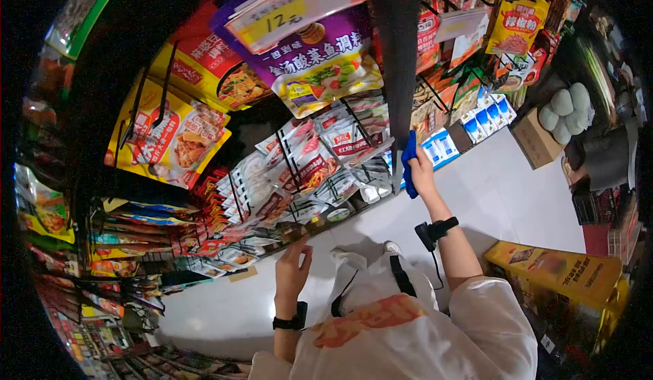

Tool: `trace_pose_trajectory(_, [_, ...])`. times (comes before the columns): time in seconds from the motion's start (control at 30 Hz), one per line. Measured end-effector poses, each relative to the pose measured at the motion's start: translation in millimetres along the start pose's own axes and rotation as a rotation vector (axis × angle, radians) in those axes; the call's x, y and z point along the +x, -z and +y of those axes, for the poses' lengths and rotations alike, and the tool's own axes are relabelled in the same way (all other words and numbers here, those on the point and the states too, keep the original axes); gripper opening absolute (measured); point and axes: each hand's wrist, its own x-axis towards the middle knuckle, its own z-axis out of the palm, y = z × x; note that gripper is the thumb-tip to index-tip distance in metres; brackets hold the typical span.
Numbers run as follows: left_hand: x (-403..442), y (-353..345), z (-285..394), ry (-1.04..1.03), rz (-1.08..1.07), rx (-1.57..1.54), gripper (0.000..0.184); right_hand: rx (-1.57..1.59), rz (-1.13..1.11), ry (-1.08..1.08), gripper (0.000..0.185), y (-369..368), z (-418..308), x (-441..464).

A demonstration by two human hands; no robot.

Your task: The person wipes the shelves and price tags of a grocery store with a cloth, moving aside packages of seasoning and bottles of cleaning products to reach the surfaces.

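- Blue cloth (409, 166) is held in the closed grip of the right hand (422, 173), beside the dark post (401, 74); whether the post is touched cannot be told.
- The left hand (292, 268) is held near the lower shelf edge (320, 229), its grip slightly open, fingers loosely bent.
- The purple packet (333, 57) is partly covered by a price card (299, 9).

The cloth (410, 165) is solid deep blue. The shirt (422, 332) is white with an orange-red print. Purple, yellow and white mix on the big packet (326, 60); the floor (476, 190) is pale grey-white, the wristbands (290, 317) are black, and the long box (558, 271) is yellow.
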Motion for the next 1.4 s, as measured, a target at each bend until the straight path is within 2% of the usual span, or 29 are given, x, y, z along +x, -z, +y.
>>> trace_pose_trajectory(0.07, [2,-4,5,-0.002,-0.022,0.001,0.035,-0.052,-0.014,-0.016,0.048,-4,18,-9])
trace_pose_trajectory(0.1, [2,-7,7,0.001,-0.035,-0.002,0.035,-0.135,-0.007,0.047,0.038,-10,42,-12])
trace_pose_trajectory(0.17, [-1,-10,9,-0.004,-0.049,0.017,0.036,-0.257,0.0,0.094,0.049,-23,62,-23])
trace_pose_trajectory(0.2, [-3,-10,9,-0.008,-0.057,0.037,0.036,-0.27,-0.094,0.069,0.058,-24,54,-27])
trace_pose_trajectory(0.23, [-6,-10,9,0.0,-0.055,0.039,0.036,-0.267,-0.103,0.069,0.058,-26,44,-32])
trace_pose_trajectory(0.3, [-14,-8,7,0.033,-0.042,0.022,0.036,-0.239,0.109,0.113,0.06,-30,18,-43])
trace_pose_trajectory(0.37, [-25,-3,5,0.066,0.001,0.02,0.036,-0.276,0.172,0.353,0.06,-20,-39,-45])
trace_pose_trajectory(0.43, [-44,1,0,0.114,0.027,0.02,0.035,-0.325,0.132,0.493,0.06,-18,-57,-42])
trace_pose_trajectory(0.5, [-57,1,-4,0.197,0.022,-0.018,0.034,-0.41,0.127,0.488,0.055,-19,-48,-33])
trace_pose_trajectory(0.63, [-78,8,-10,0.269,0.074,-0.023,0.033,-0.675,0.037,0.256,0.052,-16,-22,-51])
trace_pose_trajectory(0.7, [-82,9,-16,0.261,0.083,-0.023,0.033,-0.902,-0.322,0.188,0.052,-1,25,-66])
trace_pose_trajectory(0.77, [-79,12,-22,0.236,0.102,-0.02,0.033,-0.458,-0.369,0.155,0.048,8,59,-89])
trace_pose_trajectory(0.8, [-77,16,-26,0.25,0.074,-0.06,0.032,-0.458,-0.368,0.179,0.048,5,49,-94])
trace_pose_trajectory(0.87, [-83,22,-34,0.278,0.058,-0.104,0.032,-0.226,-0.246,-0.053,0.045,-2,11,-113])
trace_pose_trajectory(0.9, [-84,23,-41,0.311,0.005,-0.164,0.034,-0.227,-0.255,-0.036,0.045,-9,-9,-119])
trace_pose_trajectory(0.97, [-84,25,-49,0.342,-0.022,-0.236,0.037,-0.022,-0.456,-0.494,0.037,-26,-51,-127])
trace_pose_trajectory(1.03, [-84,24,-50,-0.012,0.202,-0.313,0.048,0.137,-0.576,-0.303,0.036,-63,-90,-148])
trace_pose_trajectory(1.07, [-88,23,-49,-0.005,0.222,-0.319,0.048,0.261,-0.682,-0.507,0.038,-82,-117,-158])
trace_pose_trajectory(1.1, [-91,23,-46,0.047,0.222,-0.418,0.052,0.305,-0.77,-0.519,0.039,-104,-138,-169])
trace_pose_trajectory(1.13, [-93,25,-49,0.092,0.224,-0.516,0.057,0.476,-0.918,-0.577,0.036,-123,-174,-180])
trace_pose_trajectory(1.17, [-97,30,-54,0.09,0.248,-0.522,0.057,0.447,-0.972,-0.508,0.032,-145,-176,-193])
trace_pose_trajectory(1.23, [-110,38,-67,0.309,0.161,-1.258,0.048,0.399,-1.186,-0.305,0.032,-185,-189,-212])
trace_pose_trajectory(1.27, [-118,37,-82,0.541,0.184,-1.298,0.044,0.353,-1.242,-0.254,0.031,-201,-199,-221])
trace_pose_trajectory(1.3, [-125,39,-95,0.53,0.2,-1.31,0.044,0.305,-1.298,-0.201,0.03,-216,-210,-230])
trace_pose_trajectory(1.37, [-138,47,-119,0.565,0.386,-1.775,0.042,0.334,-1.302,-0.17,0.03,-240,-227,-251])
trace_pose_trajectory(1.4, [-145,53,-129,0.492,0.443,-1.773,0.036,0.361,-1.285,-0.225,0.03,-248,-229,-263])
